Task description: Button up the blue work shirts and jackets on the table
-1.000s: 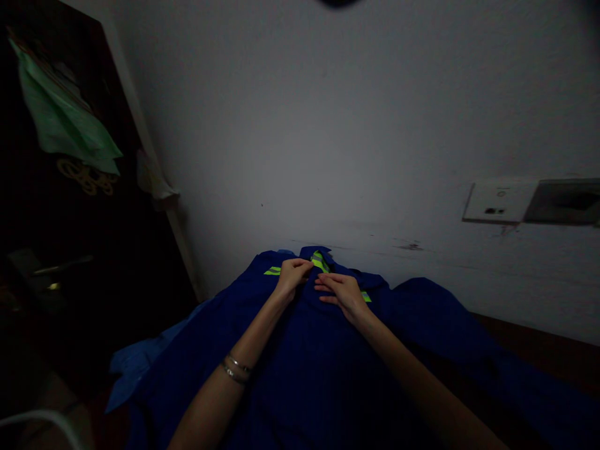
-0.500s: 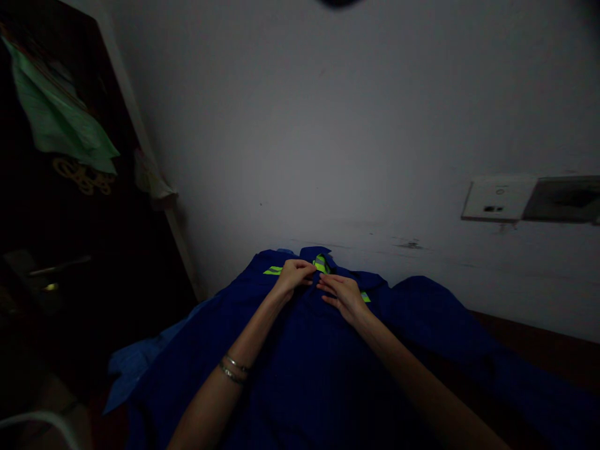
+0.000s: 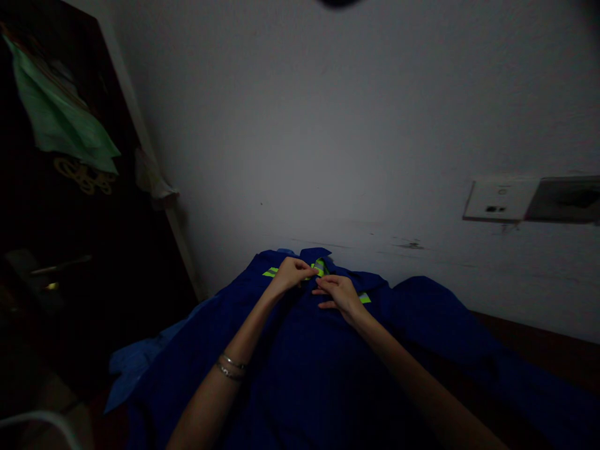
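Hands, L [image 3: 291, 273] & R [image 3: 342, 295], pinch blue garment [image 3: 304, 356] nr collar [image 3: 316, 254].

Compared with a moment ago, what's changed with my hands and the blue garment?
Your left hand has shifted slightly left at the wrist, its fingertips dipping closer to your right hand's. No clear grasp or release shows. The blue garment stays spread beside the wall.

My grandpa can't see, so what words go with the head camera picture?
A left hand and right hand, fingertips close together, touch a dark blue garment with yellow-green stripes below a grey wall. Green cloth hangs on a dark door at left.
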Demonstrator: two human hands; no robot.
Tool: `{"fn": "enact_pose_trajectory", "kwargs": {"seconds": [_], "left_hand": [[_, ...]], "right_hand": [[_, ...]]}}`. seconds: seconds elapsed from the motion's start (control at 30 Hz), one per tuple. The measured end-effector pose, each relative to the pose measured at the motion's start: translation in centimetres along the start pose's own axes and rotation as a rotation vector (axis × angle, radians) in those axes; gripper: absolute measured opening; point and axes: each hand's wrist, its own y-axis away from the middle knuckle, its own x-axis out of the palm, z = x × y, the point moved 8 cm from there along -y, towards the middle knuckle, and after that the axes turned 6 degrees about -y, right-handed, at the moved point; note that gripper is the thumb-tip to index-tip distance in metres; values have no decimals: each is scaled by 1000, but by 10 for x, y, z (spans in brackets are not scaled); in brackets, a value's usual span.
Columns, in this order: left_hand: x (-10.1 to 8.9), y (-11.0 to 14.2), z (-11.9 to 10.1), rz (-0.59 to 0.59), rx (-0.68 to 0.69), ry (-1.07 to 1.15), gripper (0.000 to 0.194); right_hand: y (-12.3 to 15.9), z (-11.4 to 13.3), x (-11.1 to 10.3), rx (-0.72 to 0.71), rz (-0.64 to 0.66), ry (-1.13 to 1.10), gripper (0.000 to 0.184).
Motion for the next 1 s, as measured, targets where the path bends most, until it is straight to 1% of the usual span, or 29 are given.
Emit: {"fn": "enact_pose_trajectory", "kwargs": {"seconds": [0.13,0.27,0.4,0.53,0.63,0.73,0.93,1.0], "left_hand": [[11,1,1,80,23,-36,30],[14,1,5,108,-22,75,31],[10,1,8,85,-86,240,30],[10,2,10,79,-124,339,29],[13,1,13,87,-148,368,26],[15,1,12,90,-143,383,24],[17,4,9,95,-137,414,25],[18,4,9,92,-148,419,25]], "right_hand": [[-2,1,1,-58,-13,59,4],[-2,-3,-1,-49,-31,68,8],[1,-7,2,-6,-30,31,10],[4,-10,4,20,-23,-38,13],[5,-10,3,37,-16,-98,14],[4,-10,2,44,-11,-128,14],[4,-11,2,55,-18,-154,18],[5,-11,2,58,-24,-181,16]]}}
